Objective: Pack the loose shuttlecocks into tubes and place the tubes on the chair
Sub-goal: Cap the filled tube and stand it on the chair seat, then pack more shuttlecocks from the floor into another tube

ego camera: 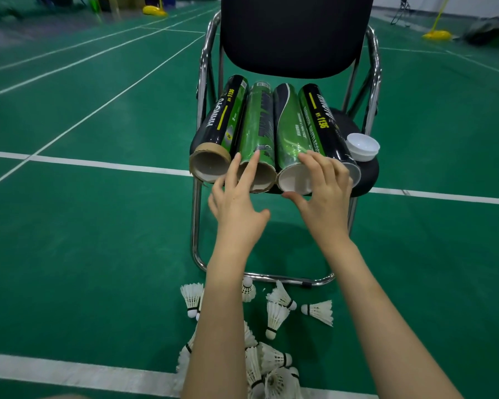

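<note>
Forearm-hidden shuttlecocks (pixel 274 315) below chair (pixel 294 33)

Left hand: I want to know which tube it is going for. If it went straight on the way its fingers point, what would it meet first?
Probably the second tube from the left: the left hand already has its fingertips at that tube's open mouth, though depth is unclear.

Two bare forearms reach into view from the bottom edge, with no sleeves, watch, bracelet or rings showing on them. The left hand (pixel 236 203) and the right hand (pixel 324 194) are ungloved, with slender fingers and short, plain, unpainted nails. A small dark mole-like speck shows on the back of the left hand. No clothing appears anywhere in view
</note>
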`<state>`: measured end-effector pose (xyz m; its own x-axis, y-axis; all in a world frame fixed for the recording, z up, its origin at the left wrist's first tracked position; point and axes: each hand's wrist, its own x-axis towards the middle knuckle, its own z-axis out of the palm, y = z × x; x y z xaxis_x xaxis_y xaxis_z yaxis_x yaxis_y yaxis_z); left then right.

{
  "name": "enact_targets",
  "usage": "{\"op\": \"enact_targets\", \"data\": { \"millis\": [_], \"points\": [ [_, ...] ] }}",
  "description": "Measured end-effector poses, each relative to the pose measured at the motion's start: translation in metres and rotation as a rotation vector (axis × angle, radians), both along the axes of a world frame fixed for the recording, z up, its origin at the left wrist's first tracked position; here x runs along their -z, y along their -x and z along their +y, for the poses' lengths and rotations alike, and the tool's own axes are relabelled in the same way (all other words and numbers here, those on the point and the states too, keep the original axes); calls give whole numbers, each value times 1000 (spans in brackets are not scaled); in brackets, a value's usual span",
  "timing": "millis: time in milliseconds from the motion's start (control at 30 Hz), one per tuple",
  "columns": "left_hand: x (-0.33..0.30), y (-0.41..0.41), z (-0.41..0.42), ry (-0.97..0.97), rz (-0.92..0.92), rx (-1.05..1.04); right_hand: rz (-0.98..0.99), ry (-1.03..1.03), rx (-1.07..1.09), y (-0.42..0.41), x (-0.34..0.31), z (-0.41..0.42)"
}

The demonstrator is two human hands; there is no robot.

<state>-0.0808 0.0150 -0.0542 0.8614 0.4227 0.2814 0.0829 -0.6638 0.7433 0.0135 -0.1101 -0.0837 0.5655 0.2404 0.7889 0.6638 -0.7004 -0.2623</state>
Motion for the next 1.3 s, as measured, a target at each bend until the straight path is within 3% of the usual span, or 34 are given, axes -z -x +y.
{"op": "enact_targets", "data": {
  "millis": [200,433,700,1000,1300],
  "points": [
    [1,1,2,210,-120,117,-2,54,-20,11,-4,5],
    [0,1,-1,312,-205,149,32,140,-11,8,-8,19],
    [-24,18,0,395,-242,248,23,82,-57,23,-7,21],
    [-65,52,12,330,-138,432,85,-247,-274,47,-35,18],
    [-84,67,4,327,-138,516,191,-246,-456,55,-69,-7]
  ]
}}
